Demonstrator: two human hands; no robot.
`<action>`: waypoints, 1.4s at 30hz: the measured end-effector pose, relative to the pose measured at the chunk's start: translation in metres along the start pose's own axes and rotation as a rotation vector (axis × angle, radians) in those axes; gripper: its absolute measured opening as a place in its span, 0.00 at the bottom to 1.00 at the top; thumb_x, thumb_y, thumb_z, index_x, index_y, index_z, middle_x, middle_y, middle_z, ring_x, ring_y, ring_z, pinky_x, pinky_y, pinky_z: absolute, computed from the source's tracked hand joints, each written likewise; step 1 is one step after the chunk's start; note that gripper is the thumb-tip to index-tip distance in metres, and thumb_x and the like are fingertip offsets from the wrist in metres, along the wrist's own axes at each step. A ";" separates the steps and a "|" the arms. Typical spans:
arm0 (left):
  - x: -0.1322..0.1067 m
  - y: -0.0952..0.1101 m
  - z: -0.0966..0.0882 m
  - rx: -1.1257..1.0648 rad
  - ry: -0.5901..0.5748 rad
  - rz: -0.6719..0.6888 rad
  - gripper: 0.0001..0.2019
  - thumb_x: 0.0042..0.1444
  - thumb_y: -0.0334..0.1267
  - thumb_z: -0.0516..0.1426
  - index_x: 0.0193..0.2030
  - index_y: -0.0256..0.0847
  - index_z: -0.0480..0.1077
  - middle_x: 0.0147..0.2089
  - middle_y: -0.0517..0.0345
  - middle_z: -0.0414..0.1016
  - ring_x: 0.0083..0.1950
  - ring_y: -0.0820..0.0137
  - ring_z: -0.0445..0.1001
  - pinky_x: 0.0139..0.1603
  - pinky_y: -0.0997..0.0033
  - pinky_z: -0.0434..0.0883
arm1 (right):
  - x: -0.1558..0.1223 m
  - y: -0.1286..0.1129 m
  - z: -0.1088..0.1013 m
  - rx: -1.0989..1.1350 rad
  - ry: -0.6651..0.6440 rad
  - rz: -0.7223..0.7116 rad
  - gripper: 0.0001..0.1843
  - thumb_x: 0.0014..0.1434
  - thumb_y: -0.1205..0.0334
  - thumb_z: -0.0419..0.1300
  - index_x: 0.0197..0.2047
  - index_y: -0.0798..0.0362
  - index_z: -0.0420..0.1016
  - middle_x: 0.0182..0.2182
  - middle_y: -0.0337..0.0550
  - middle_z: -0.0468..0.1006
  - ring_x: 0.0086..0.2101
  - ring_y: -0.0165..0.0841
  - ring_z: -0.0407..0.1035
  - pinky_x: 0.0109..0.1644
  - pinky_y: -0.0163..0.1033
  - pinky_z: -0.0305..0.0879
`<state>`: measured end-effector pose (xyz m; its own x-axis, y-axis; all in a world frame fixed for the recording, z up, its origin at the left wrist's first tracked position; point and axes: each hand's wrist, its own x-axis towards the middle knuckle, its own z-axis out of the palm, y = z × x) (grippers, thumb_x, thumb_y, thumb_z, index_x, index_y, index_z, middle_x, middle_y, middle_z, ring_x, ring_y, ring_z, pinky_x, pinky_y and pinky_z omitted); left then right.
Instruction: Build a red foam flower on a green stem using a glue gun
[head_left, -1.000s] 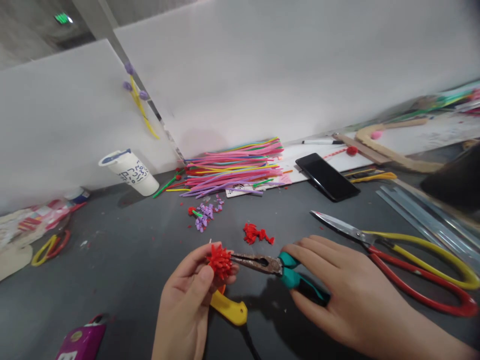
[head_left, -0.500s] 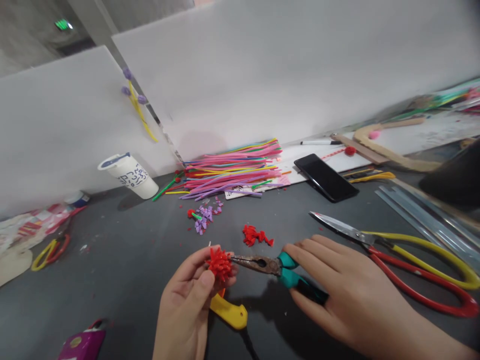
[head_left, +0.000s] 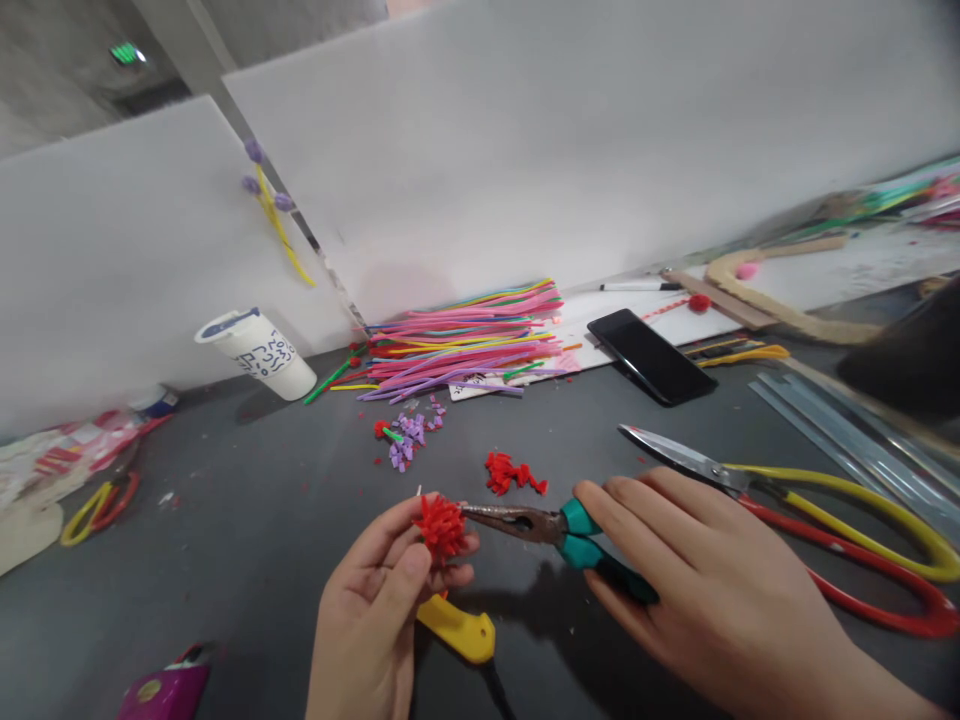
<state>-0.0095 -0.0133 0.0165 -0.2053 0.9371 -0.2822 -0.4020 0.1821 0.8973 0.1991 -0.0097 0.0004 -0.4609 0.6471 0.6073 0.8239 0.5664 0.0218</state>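
My left hand [head_left: 375,610] pinches a small red tufted flower head [head_left: 440,526] between thumb and fingers, low in the middle of the view. My right hand [head_left: 712,590] grips the teal handles of rusty needle-nose pliers [head_left: 525,521], whose tip touches the red flower head from the right. A short white wire end pokes up beside the flower. A small pile of red cut pieces [head_left: 511,472] lies just behind the pliers on the dark grey table [head_left: 247,520].
Large red-and-yellow scissors [head_left: 817,510] lie right of my hand. A yellow-handled tool [head_left: 459,628] sits under my left hand. Behind are purple cut bits [head_left: 409,437], a heap of coloured pipe cleaners [head_left: 472,335], a black phone [head_left: 649,355], a tipped paper cup [head_left: 259,350] and white partition boards.
The pliers' tip has edged slightly upward against the flower head and my right hand has shifted a little forward. My left hand keeps its pinch.
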 end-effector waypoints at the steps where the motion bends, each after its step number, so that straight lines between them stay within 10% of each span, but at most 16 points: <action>1: -0.001 0.000 0.000 0.006 0.011 0.005 0.16 0.37 0.39 0.71 0.36 0.40 0.79 0.33 0.53 0.84 0.32 0.61 0.82 0.28 0.72 0.79 | 0.000 0.000 0.000 -0.009 0.003 0.000 0.13 0.61 0.65 0.52 0.44 0.61 0.72 0.31 0.49 0.77 0.31 0.42 0.67 0.34 0.45 0.60; 9: 0.004 -0.002 -0.010 0.193 -0.099 -0.022 0.21 0.47 0.45 0.65 0.46 0.36 0.75 0.17 0.56 0.75 0.17 0.74 0.70 0.16 0.81 0.65 | -0.002 0.001 0.001 -0.031 -0.008 -0.013 0.13 0.60 0.65 0.53 0.45 0.61 0.72 0.31 0.48 0.76 0.31 0.42 0.66 0.34 0.45 0.59; 20: 0.002 0.000 -0.002 0.129 -0.046 0.001 0.18 0.45 0.37 0.66 0.44 0.37 0.75 0.18 0.60 0.73 0.17 0.78 0.66 0.18 0.83 0.62 | 0.005 0.001 -0.005 0.185 -0.035 0.140 0.13 0.55 0.66 0.55 0.44 0.57 0.74 0.35 0.48 0.77 0.35 0.42 0.68 0.40 0.46 0.64; 27: 0.000 -0.001 0.005 -0.009 0.001 0.030 0.19 0.35 0.33 0.71 0.39 0.39 0.79 0.41 0.49 0.83 0.30 0.70 0.79 0.31 0.77 0.75 | 0.006 -0.002 -0.007 0.468 -0.178 0.288 0.11 0.51 0.69 0.57 0.39 0.51 0.75 0.29 0.40 0.75 0.29 0.35 0.68 0.33 0.39 0.65; 42: -0.004 -0.002 0.004 -0.030 0.047 0.023 0.16 0.39 0.36 0.69 0.38 0.42 0.77 0.46 0.51 0.82 0.33 0.67 0.80 0.34 0.73 0.77 | 0.005 -0.004 -0.005 0.463 -0.201 0.313 0.10 0.53 0.67 0.57 0.38 0.50 0.76 0.29 0.41 0.75 0.30 0.37 0.68 0.32 0.40 0.65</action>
<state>-0.0046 -0.0162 0.0167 -0.2563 0.9258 -0.2780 -0.4232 0.1510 0.8933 0.1951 -0.0112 0.0074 -0.3101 0.8777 0.3654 0.7216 0.4675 -0.5106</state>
